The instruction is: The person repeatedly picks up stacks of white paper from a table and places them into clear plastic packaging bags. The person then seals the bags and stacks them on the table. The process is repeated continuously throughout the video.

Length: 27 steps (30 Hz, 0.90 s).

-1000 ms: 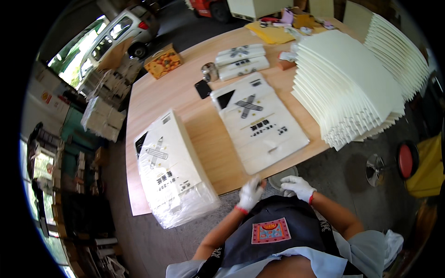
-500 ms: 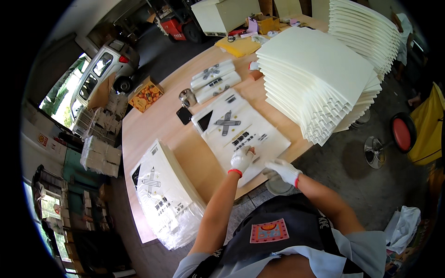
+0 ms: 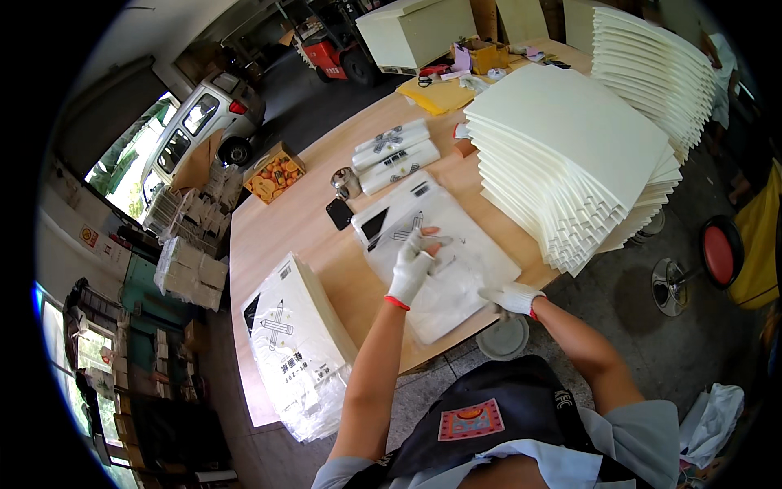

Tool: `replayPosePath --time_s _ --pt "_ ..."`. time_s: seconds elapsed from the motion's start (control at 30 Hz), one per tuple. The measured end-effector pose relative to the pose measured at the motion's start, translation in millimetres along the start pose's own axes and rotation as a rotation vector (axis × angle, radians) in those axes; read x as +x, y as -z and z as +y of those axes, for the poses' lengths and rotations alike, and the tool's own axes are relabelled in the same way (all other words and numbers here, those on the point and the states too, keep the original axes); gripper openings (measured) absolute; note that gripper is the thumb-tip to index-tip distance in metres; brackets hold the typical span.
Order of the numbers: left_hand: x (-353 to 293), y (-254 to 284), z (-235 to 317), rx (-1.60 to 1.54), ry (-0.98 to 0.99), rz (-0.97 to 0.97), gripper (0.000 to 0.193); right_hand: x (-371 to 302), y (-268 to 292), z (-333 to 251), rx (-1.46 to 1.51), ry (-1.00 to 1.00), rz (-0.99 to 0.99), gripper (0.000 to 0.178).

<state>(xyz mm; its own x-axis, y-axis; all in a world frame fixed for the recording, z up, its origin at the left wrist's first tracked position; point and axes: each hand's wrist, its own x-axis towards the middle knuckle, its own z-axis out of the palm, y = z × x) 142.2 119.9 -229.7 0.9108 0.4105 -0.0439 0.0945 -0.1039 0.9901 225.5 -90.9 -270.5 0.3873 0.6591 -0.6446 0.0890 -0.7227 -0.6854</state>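
Observation:
A stack of flat clear plastic bags (image 3: 476, 269) with black pencil print lies in front of me on the table. Over it is my left hand (image 3: 412, 265), in a white glove with bare fingertips. Its thumb and fingers pinch the thin film of the top bag, which is lifted and creased so that part of the print is covered. My right hand (image 3: 515, 300), also gloved, is at the near right corner of the bags with its fingers stretched out. To the left lies a pile of filled printed packs (image 3: 301, 326) of white sheets.
Tall stacks of white sheets (image 3: 562, 130) stand at the right. Rolled printed bags (image 3: 399, 163), a metal tin (image 3: 345, 182), a black phone (image 3: 339, 214) and a fruit-print box (image 3: 275, 173) sit farther back. A round stool (image 3: 717, 251) stands on the floor at the right.
My left hand has moved up and away from me over the bags, lifting the top film. My right hand has shifted slightly right. The whole view has tilted a little.

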Motion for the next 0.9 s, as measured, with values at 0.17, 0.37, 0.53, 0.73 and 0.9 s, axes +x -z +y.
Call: replayPosePath --time_s 0.17,0.37,0.53,0.73,0.9 --pt "-11.6 -32.6 19.8 0.28 -0.194 -0.082 0.021 60.0 -32.0 -26.5 -0.396 0.59 0.482 0.035" --pt "-25.9 -19.0 54.6 0.737 -0.344 -0.122 0.035 31.2 -26.9 -39.3 -0.658 0.971 0.514 0.022" --pt "-43.9 0.9 54.0 1.224 -0.258 0.113 0.059 -105.1 49.4 -23.6 -0.458 1.272 0.757 0.019" --pt "-33.5 -28.0 96.9 0.781 -0.598 0.194 0.046 -213.9 166.9 9.3 -1.088 0.737 1.334 0.036" --pt "-18.1 -105.0 104.6 0.091 -0.345 -0.299 0.04 -203.4 205.2 30.9 -1.228 0.928 1.208 0.03"
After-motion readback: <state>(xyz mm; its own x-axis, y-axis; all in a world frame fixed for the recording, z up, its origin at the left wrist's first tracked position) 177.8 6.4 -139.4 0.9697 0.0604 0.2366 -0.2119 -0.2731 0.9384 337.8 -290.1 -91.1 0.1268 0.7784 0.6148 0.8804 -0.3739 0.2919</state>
